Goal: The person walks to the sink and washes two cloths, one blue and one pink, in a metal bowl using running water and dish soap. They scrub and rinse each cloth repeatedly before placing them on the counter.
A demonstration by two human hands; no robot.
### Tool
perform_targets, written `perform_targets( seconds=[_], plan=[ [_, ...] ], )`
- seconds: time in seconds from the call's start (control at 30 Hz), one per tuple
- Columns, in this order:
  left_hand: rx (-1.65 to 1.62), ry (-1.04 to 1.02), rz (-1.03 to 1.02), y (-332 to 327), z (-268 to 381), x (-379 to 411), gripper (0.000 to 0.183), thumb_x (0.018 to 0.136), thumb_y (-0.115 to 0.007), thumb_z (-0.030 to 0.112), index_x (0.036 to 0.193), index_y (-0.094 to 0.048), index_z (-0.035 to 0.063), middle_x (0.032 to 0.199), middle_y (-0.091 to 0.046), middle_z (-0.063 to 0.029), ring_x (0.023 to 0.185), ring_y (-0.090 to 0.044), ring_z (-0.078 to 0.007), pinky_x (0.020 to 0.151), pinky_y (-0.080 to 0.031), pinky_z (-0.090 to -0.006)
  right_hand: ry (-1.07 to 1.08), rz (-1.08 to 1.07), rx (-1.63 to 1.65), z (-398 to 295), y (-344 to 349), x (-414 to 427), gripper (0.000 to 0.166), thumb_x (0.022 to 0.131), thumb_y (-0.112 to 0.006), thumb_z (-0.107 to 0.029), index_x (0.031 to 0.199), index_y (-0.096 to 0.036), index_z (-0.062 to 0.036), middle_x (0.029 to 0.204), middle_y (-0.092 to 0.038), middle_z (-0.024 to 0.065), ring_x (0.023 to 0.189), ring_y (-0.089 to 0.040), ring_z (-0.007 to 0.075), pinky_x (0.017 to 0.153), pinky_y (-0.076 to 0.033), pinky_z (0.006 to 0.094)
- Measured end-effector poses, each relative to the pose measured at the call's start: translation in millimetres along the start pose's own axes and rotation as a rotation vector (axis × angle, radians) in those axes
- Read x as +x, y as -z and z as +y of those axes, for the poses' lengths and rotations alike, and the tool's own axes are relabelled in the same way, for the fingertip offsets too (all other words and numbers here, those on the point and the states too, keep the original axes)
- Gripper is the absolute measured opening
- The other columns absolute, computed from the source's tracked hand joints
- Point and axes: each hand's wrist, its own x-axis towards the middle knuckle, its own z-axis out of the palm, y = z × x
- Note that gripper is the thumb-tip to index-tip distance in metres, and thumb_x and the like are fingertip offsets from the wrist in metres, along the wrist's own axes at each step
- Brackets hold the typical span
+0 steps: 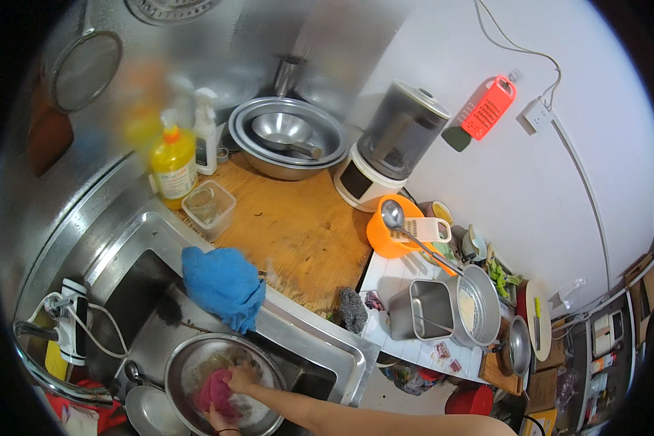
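A steel basin point(174, 376) with soapy water stands in the stainless steel sink point(354, 362). Inside it, my right hand point(243, 377) is closed on the upper right side of a pink cloth point(218, 391). From below, my left hand point(218, 421) holds the cloth's lower edge; a dark band circles that wrist. Suds hide part of the basin's bottom. Over the sink's far rim hangs a blue cloth point(223, 286). Left of the basin lie a metal ladle point(133, 371) and a pale bowl point(152, 411).
The chrome faucet point(65, 387) arches in at the left. Behind the sink, a wooden board point(300, 229) bears a yellow detergent bottle point(175, 171), a plastic tub point(218, 220) and nested metal bowls point(289, 169). To the right are an orange container point(384, 237), a steel wool pad point(353, 310) and pots.
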Motion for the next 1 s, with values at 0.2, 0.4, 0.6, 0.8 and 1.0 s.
perform_targets(
  seconds=[0.2,0.4,0.6,0.8,1.0],
  plan=[
    [-0.183,0.290,-0.164,-52.4,-19.0,-44.6,0.049,0.087,-0.040,0.044,0.125,-0.045,0.0136,0.121,-0.050,-0.0116,0.112,-0.046,-0.0296,0.094,-0.036,-0.0483,0.656,0.215,0.278,-33.5,6.9,-91.4,0.021,0.072,-0.056,-0.022,0.065,-0.062,-0.0031,0.067,-0.058,0.0190,0.064,-0.058,0.0329,0.059,-0.044,0.0438],
    [-0.058,0.080,-0.085,-50.9,-0.7,-31.6,0.046,0.087,-0.044,0.039,0.123,-0.046,0.0096,0.118,-0.051,-0.0119,0.108,-0.048,-0.0270,0.091,-0.039,-0.0448,0.075,-0.311,0.243,-60.5,23.2,-52.1,0.024,0.075,-0.056,-0.023,0.067,-0.060,-0.0010,0.064,-0.058,0.0190,0.058,-0.057,0.0337,0.054,-0.043,0.0448],
    [-0.058,0.042,-0.148,-50.7,-11.3,-31.6,0.045,0.088,-0.044,0.036,0.122,-0.047,0.0068,0.118,-0.051,-0.0120,0.107,-0.049,-0.0259,0.090,-0.040,-0.0429,0.369,-0.208,0.050,-48.3,4.9,-73.2,0.031,0.084,-0.046,-0.028,0.072,-0.061,-0.0032,0.065,-0.059,0.0198,0.060,-0.058,0.0357,0.055,-0.045,0.0468],
    [-0.160,0.016,-0.297,-70.8,-7.8,-61.5,0.053,0.093,-0.030,0.042,0.126,-0.041,0.0016,0.127,-0.047,-0.0121,0.116,-0.044,-0.0289,0.096,-0.035,-0.0426,0.167,-0.193,-0.171,-7.1,55.1,-4.3,0.028,0.084,-0.047,-0.030,0.088,-0.063,-0.0081,0.083,-0.061,0.0186,0.084,-0.057,0.0368,0.068,-0.046,0.0464],
    [-0.072,0.305,-0.177,-65.4,-28.0,-60.3,0.054,0.091,-0.029,0.044,0.133,-0.037,0.0118,0.134,-0.041,-0.0108,0.120,-0.040,-0.0292,0.100,-0.031,-0.0460,-0.214,0.020,-0.132,27.0,11.1,-39.9,0.036,0.080,-0.053,-0.038,0.090,-0.064,-0.0057,0.105,-0.054,0.0206,0.103,-0.049,0.0359,0.091,-0.037,0.0437]
  ],
)
